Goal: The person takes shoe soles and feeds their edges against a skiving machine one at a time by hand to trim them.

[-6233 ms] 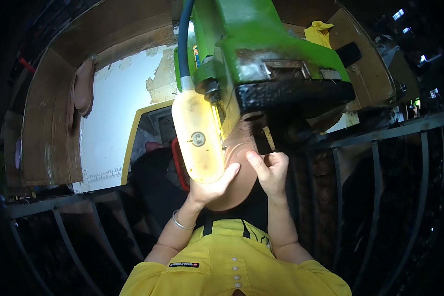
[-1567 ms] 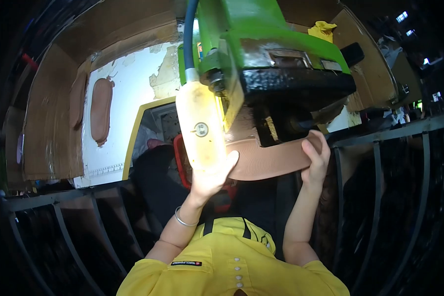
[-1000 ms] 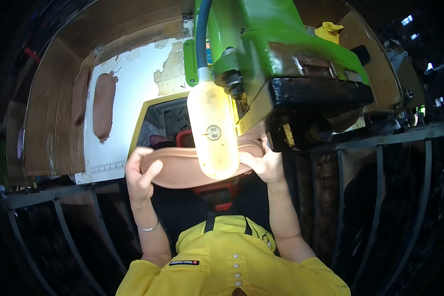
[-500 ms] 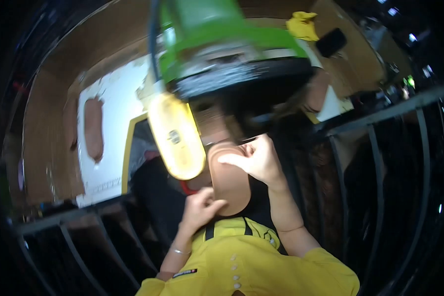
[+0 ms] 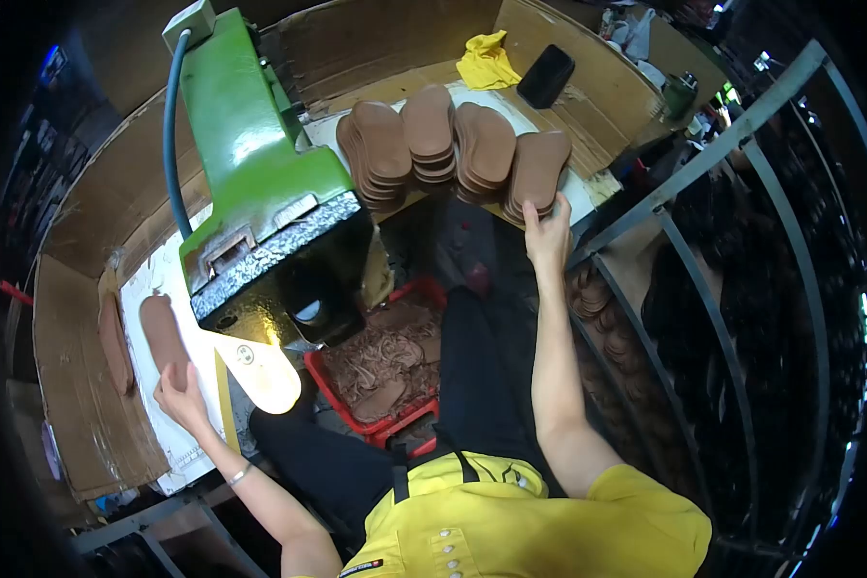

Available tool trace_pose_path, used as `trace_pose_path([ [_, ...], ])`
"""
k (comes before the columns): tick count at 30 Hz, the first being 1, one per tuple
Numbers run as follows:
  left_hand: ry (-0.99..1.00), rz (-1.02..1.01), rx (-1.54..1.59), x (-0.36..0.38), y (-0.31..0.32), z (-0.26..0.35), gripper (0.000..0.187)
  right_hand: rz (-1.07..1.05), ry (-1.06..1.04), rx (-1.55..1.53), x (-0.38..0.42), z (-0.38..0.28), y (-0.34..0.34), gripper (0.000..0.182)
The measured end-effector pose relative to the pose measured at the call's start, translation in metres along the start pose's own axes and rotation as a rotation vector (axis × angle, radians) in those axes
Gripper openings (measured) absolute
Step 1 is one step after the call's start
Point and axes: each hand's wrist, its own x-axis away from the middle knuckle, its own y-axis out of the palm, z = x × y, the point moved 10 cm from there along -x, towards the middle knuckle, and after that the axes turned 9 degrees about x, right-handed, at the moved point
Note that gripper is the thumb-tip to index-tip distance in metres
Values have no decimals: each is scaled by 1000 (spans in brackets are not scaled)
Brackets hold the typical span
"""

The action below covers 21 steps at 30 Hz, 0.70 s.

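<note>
My left hand (image 5: 181, 395) is at the lower end of a brown sole (image 5: 164, 332) lying on the white board at the left, its fingers and thumb closed on that end. On the other side, my right hand (image 5: 547, 231) pinches the near end of the rightmost stack of brown soles (image 5: 539, 166), thumb on top. Three more stacks of soles (image 5: 380, 140) stand to the left of it. Between my arms is the green machine (image 5: 260, 154) with a dark head and a lit yellow-white lamp (image 5: 260, 374) below it.
A red basket (image 5: 318, 374) of brown scraps sits below the machine. Cardboard walls (image 5: 96, 405) surround the white board. A yellow cloth (image 5: 487, 62) and a black phone-like object (image 5: 546, 77) lie at the back. Metal rails (image 5: 722, 144) stand at the right.
My hands have moved apart from the sole they held together near my lap, left to the single sole, right to the stack. The view has turned, showing the stacks and basket.
</note>
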Motion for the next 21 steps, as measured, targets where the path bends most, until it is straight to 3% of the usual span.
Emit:
trace_pose_path([
  [1,-13,2,-8,17,-12,10,52,-12,-10,0,11,-12,-13,62],
  [3,16,-66,323,56,-36,47,55,-270,80,-45,46,-15,-6,65],
  [5,-92,-219,798,101,-49,99,63,-622,51,-353,105,-27,27,60],
  [7,-86,-445,1012,143,-39,130,72,-1019,125,-818,186,-46,51,51],
  [9,-7,-625,1044,176,-24,168,75,-1270,404,-1145,244,-50,49,48],
  [11,-38,-781,1310,209,5,189,75,-1296,483,-1028,262,-36,40,53],
  [13,-380,-724,1794,214,20,231,68,-1129,473,-987,261,-17,27,57],
  [15,-650,-754,1949,232,55,251,56,-888,469,-1090,259,-6,8,60],
  [17,-321,-840,1424,230,66,270,49,-872,492,-1125,271,25,10,62],
  [19,-190,-816,1346,215,55,309,34,-1019,592,-1164,297,42,17,54],
  [21,-153,-744,1319,203,60,320,33,-1094,602,-1184,314,30,17,49],
])
